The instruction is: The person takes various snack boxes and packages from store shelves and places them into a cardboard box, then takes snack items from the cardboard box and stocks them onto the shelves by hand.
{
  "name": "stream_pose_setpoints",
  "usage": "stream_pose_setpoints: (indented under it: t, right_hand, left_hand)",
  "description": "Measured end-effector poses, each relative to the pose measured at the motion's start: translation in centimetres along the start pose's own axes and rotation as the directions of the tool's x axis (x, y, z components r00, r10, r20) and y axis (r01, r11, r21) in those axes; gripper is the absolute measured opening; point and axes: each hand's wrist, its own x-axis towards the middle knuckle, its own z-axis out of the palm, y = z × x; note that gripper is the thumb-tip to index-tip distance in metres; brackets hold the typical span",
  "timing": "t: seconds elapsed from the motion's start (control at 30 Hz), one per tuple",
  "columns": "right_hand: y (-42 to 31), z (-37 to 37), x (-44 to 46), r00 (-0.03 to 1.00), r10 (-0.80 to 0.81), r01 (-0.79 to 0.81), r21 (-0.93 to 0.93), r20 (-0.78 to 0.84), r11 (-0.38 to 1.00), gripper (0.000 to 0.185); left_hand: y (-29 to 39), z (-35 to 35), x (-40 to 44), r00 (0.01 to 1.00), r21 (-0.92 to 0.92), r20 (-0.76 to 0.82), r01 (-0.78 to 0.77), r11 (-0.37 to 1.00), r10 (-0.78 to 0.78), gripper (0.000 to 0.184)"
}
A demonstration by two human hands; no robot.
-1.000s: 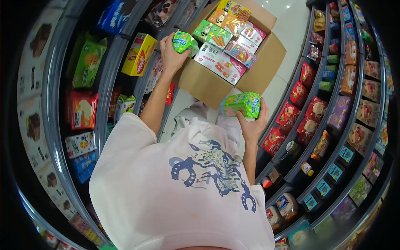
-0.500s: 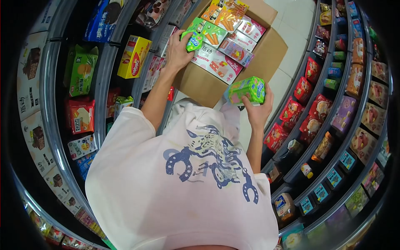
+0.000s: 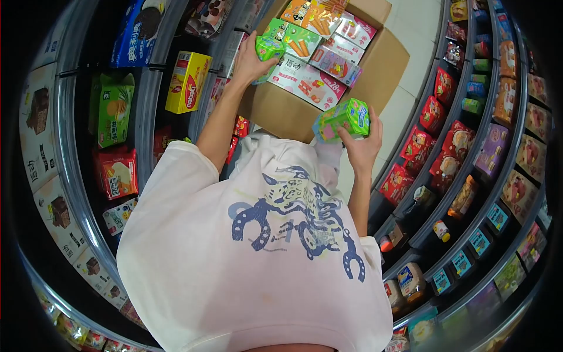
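My left hand (image 3: 250, 62) is closed around a green hexagonal snack box (image 3: 270, 49) beside the left rim of an open cardboard carton. A similar green hexagonal snack box (image 3: 342, 119), with pink and blue print, lies tilted in my right hand (image 3: 365, 138), the thumb across its near side. This box is just off the carton's near right corner. In the carton (image 3: 275, 115) between my hands lie several flat snack boxes: an orange one (image 3: 311, 16), a green one (image 3: 294, 39), a purple one (image 3: 335, 63) and a white-and-pink one (image 3: 306, 82).
Shelves rise on both sides. On the left are a yellow wafer box (image 3: 187, 82), a blue cookie pack (image 3: 141, 32) and a green biscuit pack (image 3: 115, 108). Red packets (image 3: 417, 144) line the right shelf. Pale floor tiles (image 3: 404, 88) show right of the carton.
My left hand has turned its green box, so more of the side shows below the lid. My right hand has tilted its box slightly. The view has shifted a little.
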Motion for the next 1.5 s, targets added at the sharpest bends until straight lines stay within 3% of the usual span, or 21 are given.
stream_pose_setpoints:
  t: [0.2, 0.4, 0.6, 0.7, 0.9, 1.1, 1.3, 1.5]
  right_hand:
    - [0.1, 1.1, 0.1, 1.000, -0.002, 0.002, -0.032, 0.002, 0.999, 0.078]
    - [-0.7, 2.0, 0.4, 0.999, 0.005, -0.004, -0.020, 0.043, 1.000, 0.082]
    - [-1.3, 2.6, 0.2, 0.999, -0.002, 0.002, 0.001, 0.036, 1.000, 0.081]
    - [-1.2, 2.8, -0.1, 1.000, 0.005, -0.004, -0.020, 0.031, 1.000, 0.080]
    - [-0.3, 3.7, -0.8, 0.999, 0.045, -0.045, 0.032, -0.017, 0.999, 0.083]
    - [1.4, 6.0, 0.7, 0.974, 0.185, -0.155, 0.208, -0.134, 0.966, 0.082]
    - [0.6, 6.7, 2.6, 0.977, 0.207, -0.189, 0.228, -0.057, 0.955, 0.083]
    - [1.0, 7.1, 2.9, 0.976, 0.217, -0.208, 0.204, -0.026, 0.957, 0.083]
  left_hand:
    - [-1.8, 0.3, -1.4, 0.997, -0.100, 0.066, 0.035, 0.994, -0.029, 0.101]
    - [-2.4, 0.2, -1.3, 0.994, -0.186, 0.048, -0.087, 0.979, 0.097, 0.095]
    - [-3.2, -0.1, -0.3, 0.886, -0.040, 0.109, -0.449, 0.892, 0.451, 0.092]
    - [-3.2, -0.8, 0.1, 0.876, 0.069, 0.201, -0.460, 0.885, 0.439, 0.092]
    - [-3.8, -1.7, 0.5, 0.838, 0.067, 0.292, -0.499, 0.864, 0.461, 0.091]
    - [-4.4, -1.6, 0.2, 0.888, -0.006, 0.221, -0.413, 0.911, 0.404, 0.088]
    - [-3.8, -2.2, -0.1, 0.976, 0.011, 0.180, -0.126, 0.992, 0.122, 0.088]
    - [-4.3, -0.6, -0.4, 0.978, 0.096, 0.205, 0.022, 0.995, -0.041, 0.092]
